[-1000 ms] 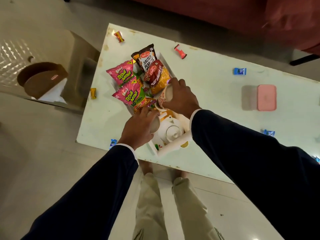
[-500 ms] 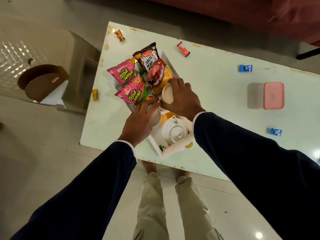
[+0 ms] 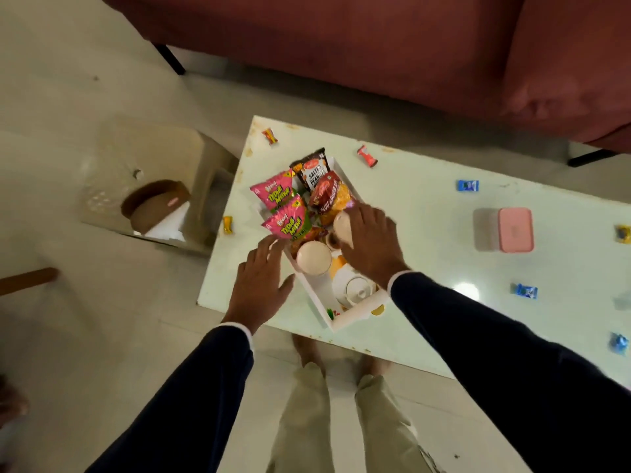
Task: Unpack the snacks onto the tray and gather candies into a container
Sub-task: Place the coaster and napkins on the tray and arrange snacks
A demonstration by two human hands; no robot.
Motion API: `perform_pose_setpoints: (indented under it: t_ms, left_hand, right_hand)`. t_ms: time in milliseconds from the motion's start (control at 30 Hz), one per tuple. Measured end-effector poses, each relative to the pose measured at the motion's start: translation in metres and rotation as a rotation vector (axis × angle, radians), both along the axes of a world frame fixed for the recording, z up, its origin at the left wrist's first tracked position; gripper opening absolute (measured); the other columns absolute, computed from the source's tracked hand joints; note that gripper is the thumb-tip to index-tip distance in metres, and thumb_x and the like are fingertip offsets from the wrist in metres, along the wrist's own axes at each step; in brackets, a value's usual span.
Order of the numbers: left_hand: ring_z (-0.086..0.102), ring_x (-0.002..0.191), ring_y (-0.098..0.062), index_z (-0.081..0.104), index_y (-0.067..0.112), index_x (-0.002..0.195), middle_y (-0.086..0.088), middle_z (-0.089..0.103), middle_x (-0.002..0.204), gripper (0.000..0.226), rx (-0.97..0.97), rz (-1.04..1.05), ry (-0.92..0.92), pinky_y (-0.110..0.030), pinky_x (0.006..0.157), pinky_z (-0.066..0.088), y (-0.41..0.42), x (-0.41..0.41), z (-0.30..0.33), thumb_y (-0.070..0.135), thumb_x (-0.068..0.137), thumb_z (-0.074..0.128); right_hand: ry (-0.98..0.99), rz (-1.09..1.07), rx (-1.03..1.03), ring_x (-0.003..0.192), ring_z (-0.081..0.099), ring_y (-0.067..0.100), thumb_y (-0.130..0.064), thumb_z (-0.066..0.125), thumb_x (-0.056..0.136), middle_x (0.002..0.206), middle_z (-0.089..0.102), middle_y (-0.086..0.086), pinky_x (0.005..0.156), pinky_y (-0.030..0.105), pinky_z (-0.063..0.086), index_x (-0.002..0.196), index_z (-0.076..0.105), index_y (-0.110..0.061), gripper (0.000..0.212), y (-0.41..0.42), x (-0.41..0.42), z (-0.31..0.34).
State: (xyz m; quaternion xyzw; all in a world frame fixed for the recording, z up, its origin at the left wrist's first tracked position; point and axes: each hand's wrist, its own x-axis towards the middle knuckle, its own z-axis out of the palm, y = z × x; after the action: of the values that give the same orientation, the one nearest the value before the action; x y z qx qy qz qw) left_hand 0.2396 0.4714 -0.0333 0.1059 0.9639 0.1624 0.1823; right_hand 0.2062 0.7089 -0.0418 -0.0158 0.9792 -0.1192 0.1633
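Your right hand (image 3: 370,245) hides most of the cup (image 3: 342,228) it grips and part of the teapot (image 3: 355,291). The tabletop (image 3: 426,233) runs off the right edge, cutting a blue candy (image 3: 619,343) there. Wrapper print on the scattered candies is too small to read.

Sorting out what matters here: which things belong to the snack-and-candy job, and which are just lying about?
Job: white tray, snack packets, scattered candies, pink-lidded container.
Lying about: teapot, cup, tissue holder on stool, sofa.
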Motion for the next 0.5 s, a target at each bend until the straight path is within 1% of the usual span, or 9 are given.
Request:
perform_pose_setpoints:
  t_ms: [33,100,167,233,300,400,500]
  left_hand:
    - [0.051,0.131,-0.031,0.038,0.02,0.148,-0.006,0.039,0.155,0.07,0.008,0.046,0.003,-0.05,0.096,0.052,-0.011,0.001,0.023,0.028,0.088,0.073]
    - [0.05,0.132,-0.03,0.041,0.019,0.146,-0.004,0.039,0.153,0.064,0.028,0.074,0.012,-0.05,0.095,0.051,-0.025,0.001,0.036,0.024,0.089,0.069]
    - [0.05,0.131,-0.03,0.043,0.019,0.144,-0.003,0.042,0.149,0.06,-0.008,0.131,0.014,-0.048,0.093,0.049,-0.057,-0.001,0.075,0.023,0.09,0.067]
    - [0.051,0.129,-0.031,0.044,0.019,0.142,-0.004,0.044,0.146,0.057,-0.042,0.166,0.018,-0.048,0.092,0.048,-0.088,-0.006,0.095,0.024,0.09,0.067]
    - [0.051,0.128,-0.033,0.045,0.019,0.141,-0.005,0.044,0.145,0.056,-0.069,0.188,0.005,-0.049,0.092,0.048,-0.124,-0.02,0.101,0.023,0.09,0.067]
    - [0.053,0.127,-0.035,0.045,0.021,0.141,-0.007,0.046,0.143,0.055,-0.076,0.194,-0.01,-0.05,0.094,0.049,-0.173,-0.053,0.09,0.024,0.09,0.067]
    - [0.051,0.127,-0.034,0.038,0.024,0.146,-0.008,0.046,0.144,0.066,-0.029,0.238,-0.04,-0.052,0.099,0.048,-0.221,-0.098,0.063,0.029,0.088,0.071]
  right_hand:
    - [-0.019,0.027,0.003,0.123,0.05,0.034,-0.038,0.058,0.091,0.14,0.049,0.01,0.099,0.05,0.045,0.139,0.044,-0.014,0.055,-0.011,0.006,0.018]
    - [-0.083,0.058,0.0,0.12,0.051,0.033,-0.032,0.059,0.089,0.136,0.049,0.009,0.095,0.048,0.046,0.137,0.044,-0.014,0.054,-0.024,0.016,0.023]
    - [-0.121,0.128,-0.045,0.119,0.049,0.033,-0.03,0.06,0.087,0.136,0.048,0.008,0.093,0.046,0.046,0.136,0.044,-0.015,0.053,-0.053,0.019,0.053]
    - [-0.138,0.156,-0.113,0.119,0.048,0.034,-0.029,0.059,0.087,0.133,0.048,0.008,0.095,0.045,0.042,0.134,0.046,-0.016,0.051,-0.083,0.017,0.071]
    - [-0.142,0.194,-0.166,0.118,0.049,0.034,-0.028,0.059,0.087,0.133,0.049,0.007,0.095,0.045,0.042,0.135,0.047,-0.017,0.05,-0.114,0.007,0.078]
    - [-0.21,0.2,-0.248,0.121,0.049,0.033,-0.024,0.059,0.09,0.136,0.049,0.007,0.096,0.047,0.046,0.136,0.048,-0.018,0.047,-0.155,-0.016,0.071]
    - [-0.272,0.113,-0.312,0.118,0.054,0.032,-0.019,0.058,0.093,0.132,0.05,0.008,0.093,0.047,0.048,0.135,0.049,-0.016,0.044,-0.203,-0.038,0.052]
